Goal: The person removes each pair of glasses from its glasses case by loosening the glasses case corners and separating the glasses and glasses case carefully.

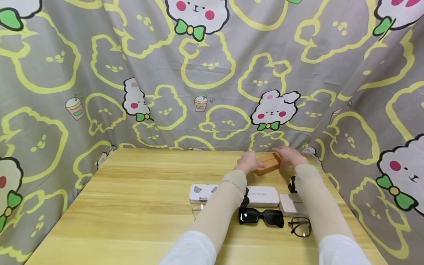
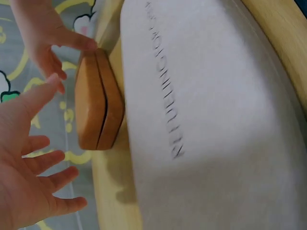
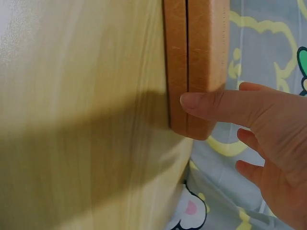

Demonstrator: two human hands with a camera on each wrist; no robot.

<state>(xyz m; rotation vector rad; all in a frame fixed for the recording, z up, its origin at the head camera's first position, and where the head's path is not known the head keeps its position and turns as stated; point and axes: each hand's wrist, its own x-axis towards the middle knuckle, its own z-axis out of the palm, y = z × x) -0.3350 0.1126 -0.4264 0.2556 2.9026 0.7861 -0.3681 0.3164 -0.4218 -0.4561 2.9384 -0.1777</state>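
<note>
Near the table's back edge lies a closed orange-brown glasses case (image 1: 267, 163), with its seam showing in both wrist views. My left hand (image 1: 247, 162) is beside the case's left end, its fingers spread and holding nothing; in the left wrist view this hand (image 2: 33, 163) is apart from the case. At the other end, my right hand (image 1: 291, 157) touches the case with its thumb. The right wrist view has that thumb (image 3: 211, 103) lying over the seam near the end of the case (image 3: 194, 62), while the other fingers are bent loosely off its side.
Below the forearms are a white case with bear prints (image 1: 198, 190), a white lettered case (image 1: 263, 195), and a smaller pale case (image 1: 293, 206). Black sunglasses (image 1: 261, 217) and thin-framed glasses (image 1: 301, 227) lie in front. A patterned curtain (image 1: 159, 73) hangs behind the table.
</note>
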